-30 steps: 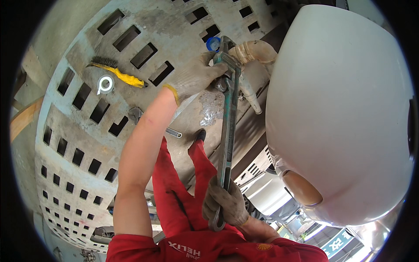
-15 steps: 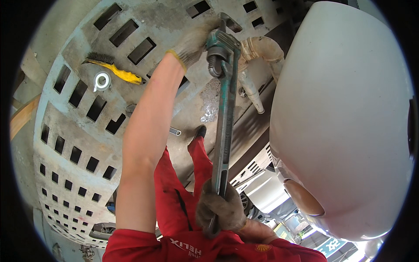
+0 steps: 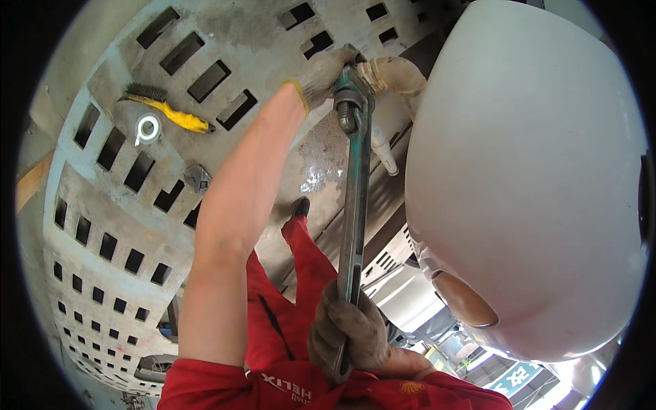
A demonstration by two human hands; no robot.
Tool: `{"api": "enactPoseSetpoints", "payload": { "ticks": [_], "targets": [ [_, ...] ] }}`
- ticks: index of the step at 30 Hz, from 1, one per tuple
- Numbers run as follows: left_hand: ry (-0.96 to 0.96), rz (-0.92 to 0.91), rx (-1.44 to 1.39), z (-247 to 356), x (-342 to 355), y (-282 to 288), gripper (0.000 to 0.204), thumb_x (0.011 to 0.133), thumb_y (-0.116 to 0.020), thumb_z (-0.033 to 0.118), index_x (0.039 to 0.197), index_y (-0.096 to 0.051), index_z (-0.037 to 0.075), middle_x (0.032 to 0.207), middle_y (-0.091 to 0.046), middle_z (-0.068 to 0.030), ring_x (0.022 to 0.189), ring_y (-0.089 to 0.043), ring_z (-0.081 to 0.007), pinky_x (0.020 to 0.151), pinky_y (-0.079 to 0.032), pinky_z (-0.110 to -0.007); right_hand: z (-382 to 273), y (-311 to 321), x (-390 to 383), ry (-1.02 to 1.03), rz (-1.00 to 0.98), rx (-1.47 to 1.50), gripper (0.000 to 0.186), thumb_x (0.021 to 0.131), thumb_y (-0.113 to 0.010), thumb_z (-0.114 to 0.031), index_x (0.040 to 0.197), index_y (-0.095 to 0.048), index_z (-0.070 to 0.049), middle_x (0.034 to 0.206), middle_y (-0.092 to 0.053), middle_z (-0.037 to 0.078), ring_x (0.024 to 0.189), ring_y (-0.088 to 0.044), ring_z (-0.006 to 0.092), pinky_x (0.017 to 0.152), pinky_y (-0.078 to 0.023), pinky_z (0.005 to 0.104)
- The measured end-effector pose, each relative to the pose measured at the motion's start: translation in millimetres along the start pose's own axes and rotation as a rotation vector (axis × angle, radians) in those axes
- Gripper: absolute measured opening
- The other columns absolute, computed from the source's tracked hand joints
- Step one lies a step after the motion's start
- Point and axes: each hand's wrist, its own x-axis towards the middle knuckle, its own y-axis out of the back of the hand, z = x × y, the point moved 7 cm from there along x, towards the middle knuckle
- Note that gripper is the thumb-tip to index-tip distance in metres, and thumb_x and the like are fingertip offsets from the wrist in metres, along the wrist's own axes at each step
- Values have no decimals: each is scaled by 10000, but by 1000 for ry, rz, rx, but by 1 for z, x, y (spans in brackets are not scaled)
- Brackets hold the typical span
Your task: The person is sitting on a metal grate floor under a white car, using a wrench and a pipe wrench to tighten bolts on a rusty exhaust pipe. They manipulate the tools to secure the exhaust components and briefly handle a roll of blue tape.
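Observation:
A long pipe wrench (image 3: 358,198) with worn green paint stretches away in front of my body. My right hand (image 3: 350,328), in a dirty work glove, is wrapped round the lower end of its handle. At the far end, my left hand (image 3: 322,76), in a knitted glove with a yellow cuff, is closed at the wrench's head and jaw; its fingertips are partly hidden. Close beside the jaws lies a dirty, pale bent pipe (image 3: 395,74). Whether the jaws touch the pipe, I cannot tell.
On the slotted metal structure (image 3: 147,219) to the left lie a yellow-handled wire brush (image 3: 167,113), a roll of white tape (image 3: 147,128) and an adjustable wrench (image 3: 197,178). A large, smooth white vehicle panel (image 3: 526,184) fills the right side. A thin pale pipe (image 3: 384,154) points downward.
The view has shifted slightly, so the structure and panel appear further left. The wrench head and my left hand sit a little further right and lower. Both grips look the same.

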Motion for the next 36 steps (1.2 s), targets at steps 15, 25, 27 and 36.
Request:
{"api": "enactPoseSetpoints", "payload": {
  "ticks": [15, 25, 27, 36],
  "targets": [
    [-31, 84, 31, 10, -17, -2, 358, 1089, -539, 307, 1219, -664, -1, 996, -711, -40, 765, -675, -117, 720, -590, -294, 27, 0, 27, -143, -357, 292, 192, 1113, -532, -212, 965, -410, -211, 600, -350, -7, 428, -366, 167, 443, -366, 389],
    [408, -22, -245, -35, -275, -90, 389, 1059, -657, 326, 1265, -612, -1, 1022, -714, -124, 737, -701, -174, 672, -579, -279, 26, -7, 25, -185, -609, 436, 283, 1073, -655, -362, 997, -446, -187, 685, -438, -10, 523, -409, 149, 573, -482, 466],
    [528, -8, -354, -32, -280, -99, 257, 1052, -665, 298, 1065, -587, 54, 829, -606, -27, 586, -544, -108, 530, -449, -265, 32, -7, 19, -243, -610, 518, 288, 1079, -640, -376, 985, -446, -184, 701, -432, -21, 538, -402, 141, 568, -468, 434],
    [432, 104, -328, -44, -282, -108, 239, 1017, -637, 175, 838, -482, 144, 671, -391, 85, 479, -306, -21, 416, -222, -246, 34, 6, 14, -406, -762, 460, 247, 1136, -435, -269, 909, -460, -176, 624, -351, -29, 526, -351, 152, 494, -320, 340]
  ]
}}
